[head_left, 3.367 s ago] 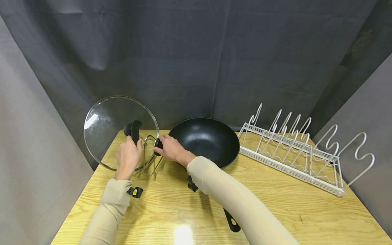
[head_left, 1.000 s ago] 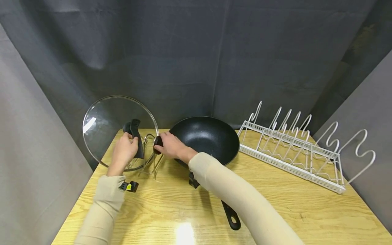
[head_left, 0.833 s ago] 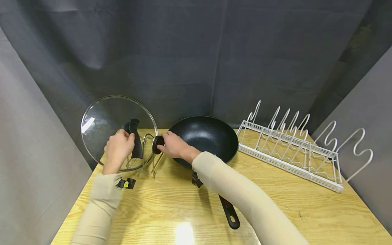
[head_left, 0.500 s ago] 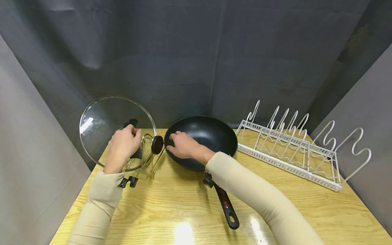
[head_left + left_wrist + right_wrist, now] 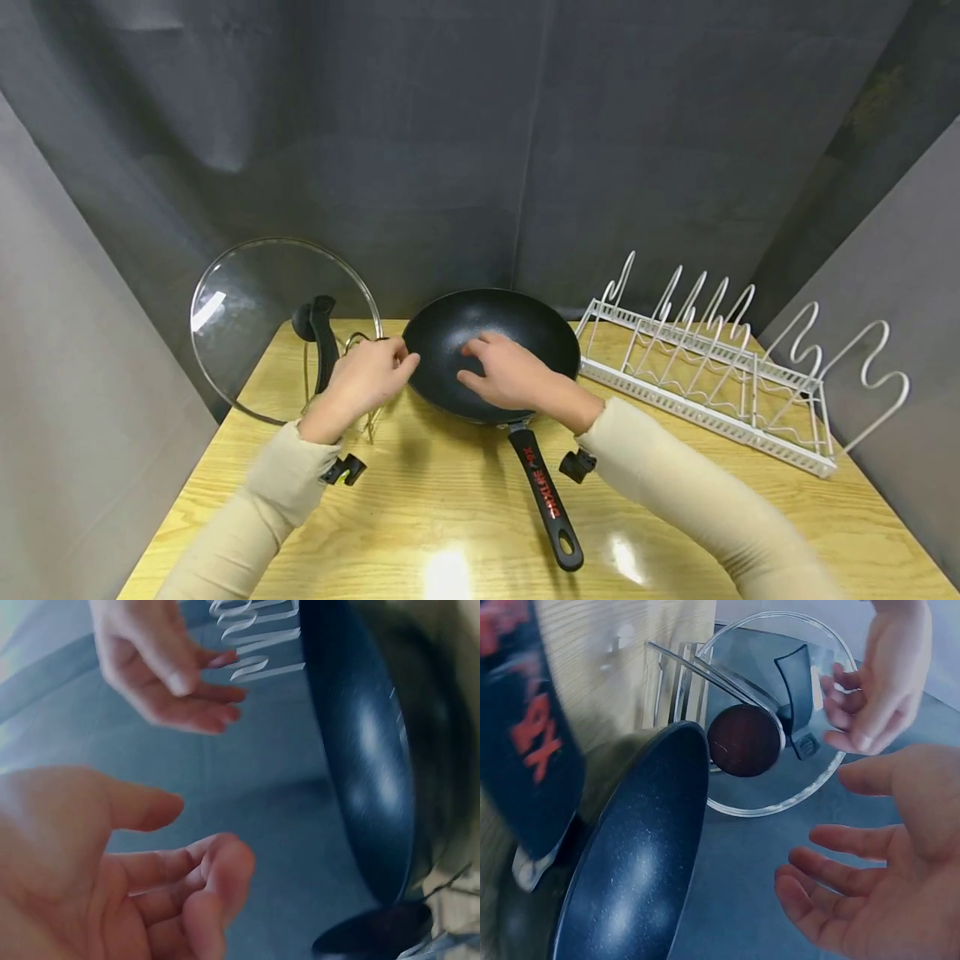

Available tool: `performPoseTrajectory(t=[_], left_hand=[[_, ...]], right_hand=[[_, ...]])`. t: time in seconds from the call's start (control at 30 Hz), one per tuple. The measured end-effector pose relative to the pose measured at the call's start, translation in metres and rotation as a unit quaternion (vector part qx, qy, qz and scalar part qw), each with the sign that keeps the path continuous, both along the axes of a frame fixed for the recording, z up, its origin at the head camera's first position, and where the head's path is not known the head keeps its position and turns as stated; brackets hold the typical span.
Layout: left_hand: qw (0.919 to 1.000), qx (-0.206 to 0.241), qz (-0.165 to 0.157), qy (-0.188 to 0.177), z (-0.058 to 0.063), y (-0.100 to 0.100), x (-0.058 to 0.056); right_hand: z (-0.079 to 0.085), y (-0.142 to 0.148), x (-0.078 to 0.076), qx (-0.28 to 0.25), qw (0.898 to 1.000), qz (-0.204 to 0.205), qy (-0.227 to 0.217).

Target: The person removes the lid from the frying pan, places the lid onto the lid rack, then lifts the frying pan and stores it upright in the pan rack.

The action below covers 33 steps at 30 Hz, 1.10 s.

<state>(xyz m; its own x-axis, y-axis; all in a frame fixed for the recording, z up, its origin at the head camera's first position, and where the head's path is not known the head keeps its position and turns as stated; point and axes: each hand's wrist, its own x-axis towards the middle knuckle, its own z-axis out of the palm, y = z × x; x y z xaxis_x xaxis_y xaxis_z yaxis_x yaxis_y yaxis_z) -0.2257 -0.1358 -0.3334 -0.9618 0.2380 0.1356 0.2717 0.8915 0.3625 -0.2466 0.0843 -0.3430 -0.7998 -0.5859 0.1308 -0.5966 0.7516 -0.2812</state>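
Note:
My left hand [image 5: 367,379] is in the air in front of the wire lid stand [image 5: 356,337], fingers loosely curled around nothing. Over the black wok [image 5: 450,312] hovers my right hand [image 5: 510,375], its fingers relaxed and holding nothing. The wok's handle [image 5: 542,492], with red lettering, points toward me. Left of the wok, a large glass lid [image 5: 247,333] stands upright in the stand, its black handle [image 5: 324,342] facing the hands. A dark round disc [image 5: 745,740] shows at the stand in the right wrist view; my left hand mostly covers it in the head view.
A white wire dish rack [image 5: 697,412] with several upright prongs stands on the wooden table [image 5: 405,517] at right. Dark grey cloth [image 5: 480,150] hangs behind the table, with lighter panels at both sides.
My right hand has released the dark disc and moved right over the wok. My left hand has left the lid's handle and moved right. The lid stays upright in its stand.

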Motion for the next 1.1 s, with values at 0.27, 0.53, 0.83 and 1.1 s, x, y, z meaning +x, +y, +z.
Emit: performPoseTrajectory(t=[0.27, 0.53, 0.83, 1.1], left_hand=[[0.9982, -0.027, -0.051, -0.015, -0.026, 0.026, 0.004], [0.9923, 0.000, -0.112, -0.053, -0.058, 0.043, 0.009], [0.9837, 0.052, -0.142, -0.097, -0.087, 0.060, 0.016], [0.9729, 0.112, -0.130, -0.154, -0.104, 0.076, 0.020]], right_hand=[[-0.004, 0.035, 0.015, -0.035, 0.999, -0.003, 0.024], [-0.020, 0.063, 0.029, -0.049, 0.998, 0.003, -0.041], [-0.044, 0.083, 0.051, -0.053, 0.994, -0.027, -0.088], [-0.056, 0.100, 0.072, -0.090, 0.963, -0.051, -0.247]])
